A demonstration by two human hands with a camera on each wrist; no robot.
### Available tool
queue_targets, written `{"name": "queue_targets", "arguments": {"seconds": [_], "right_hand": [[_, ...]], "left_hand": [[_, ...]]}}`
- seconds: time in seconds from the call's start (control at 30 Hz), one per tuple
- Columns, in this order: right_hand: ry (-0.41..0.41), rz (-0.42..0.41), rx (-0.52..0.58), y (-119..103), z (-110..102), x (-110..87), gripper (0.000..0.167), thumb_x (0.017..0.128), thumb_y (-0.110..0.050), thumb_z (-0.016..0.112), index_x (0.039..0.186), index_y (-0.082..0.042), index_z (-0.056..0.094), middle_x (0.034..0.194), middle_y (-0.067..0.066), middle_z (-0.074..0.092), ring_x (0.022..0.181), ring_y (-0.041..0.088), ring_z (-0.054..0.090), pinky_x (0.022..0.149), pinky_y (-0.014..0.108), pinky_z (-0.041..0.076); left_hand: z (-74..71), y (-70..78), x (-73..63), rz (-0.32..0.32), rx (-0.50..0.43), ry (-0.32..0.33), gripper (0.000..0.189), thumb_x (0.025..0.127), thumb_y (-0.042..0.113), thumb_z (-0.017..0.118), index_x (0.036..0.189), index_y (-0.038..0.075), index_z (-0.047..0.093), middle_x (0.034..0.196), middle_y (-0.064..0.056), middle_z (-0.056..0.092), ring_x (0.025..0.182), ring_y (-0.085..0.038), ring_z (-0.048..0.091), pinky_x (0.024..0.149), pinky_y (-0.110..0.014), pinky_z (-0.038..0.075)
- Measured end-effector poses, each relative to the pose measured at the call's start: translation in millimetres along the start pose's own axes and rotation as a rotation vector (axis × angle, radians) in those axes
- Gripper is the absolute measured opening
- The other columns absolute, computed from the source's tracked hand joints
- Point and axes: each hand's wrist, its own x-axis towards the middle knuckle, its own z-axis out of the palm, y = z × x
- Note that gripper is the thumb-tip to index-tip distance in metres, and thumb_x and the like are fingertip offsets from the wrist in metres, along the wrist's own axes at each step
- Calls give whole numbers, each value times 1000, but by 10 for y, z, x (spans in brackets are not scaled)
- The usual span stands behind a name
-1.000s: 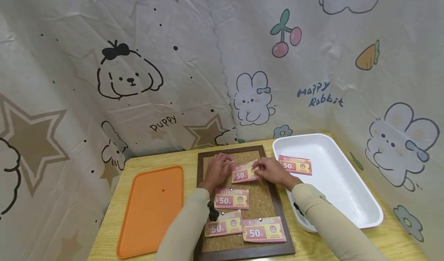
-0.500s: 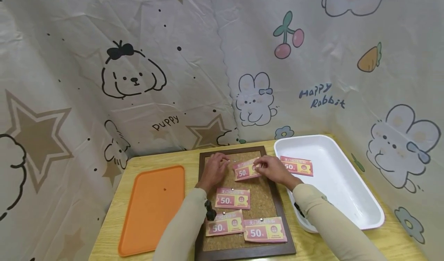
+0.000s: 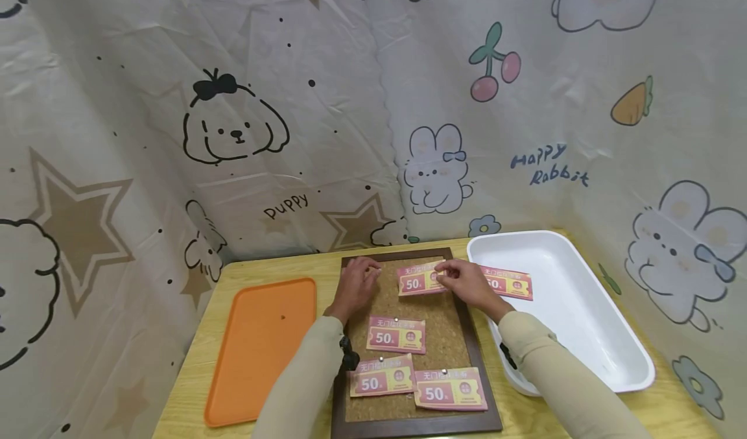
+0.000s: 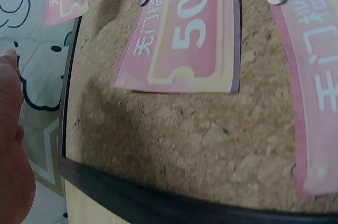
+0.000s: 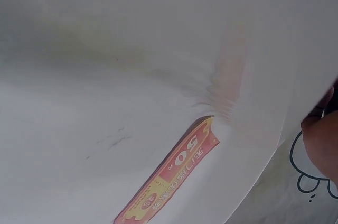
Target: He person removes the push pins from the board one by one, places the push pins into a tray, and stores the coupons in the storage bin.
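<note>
The right hand (image 3: 469, 286) pinches one end of a pink ticket (image 3: 415, 281), which sticks out to that hand's left, over the far part of the board (image 3: 445, 335). The left hand (image 3: 353, 288) is at the board's far left side, fingers bent; I cannot tell if they hold something small. Closer in than both hands, three pinned tickets (image 3: 395, 338) sit on the board. Right of the right hand is a white tub (image 3: 574, 325) with another ticket (image 3: 517, 285) inside. Left of the left hand is an orange tray (image 3: 259, 355).

Pink-and-yellow 50 coupon (image 3: 417, 281), slightly askew, at corkboard's (image 3: 441, 332) far end
</note>
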Motion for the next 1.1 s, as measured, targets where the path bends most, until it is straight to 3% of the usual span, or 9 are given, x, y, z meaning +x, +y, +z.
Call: {"name": "queue_targets", "arguments": {"seconds": [0.67,0.9,1.1], "right_hand": [[36,35,48,46,-98,-21,25,91,-27,66,112,-15,69,92,7,63,81,20,54,66,28,47],[70,23,54,71,-136,-23,25,90,-25,66,111,-10,69,89,8,64,77,18,54,63,26,46],[87,12,66,53,-203,-58,25,91,-23,66,110,-8,69,90,9,62,78,19,53,65,28,45]], "left_hand": [[-206,-190,-30,-45,-3,35,19,98,27,56,105,13,67,117,-9,64,101,-25,58,94,-47,40],[-255,-313,-56,-22,14,71,17,98,25,57,103,13,67,107,-8,64,97,-25,55,90,-47,40],[-312,-404,-99,-42,-7,93,15,96,23,60,104,12,68,106,-8,65,100,-26,58,97,-49,40]]}}
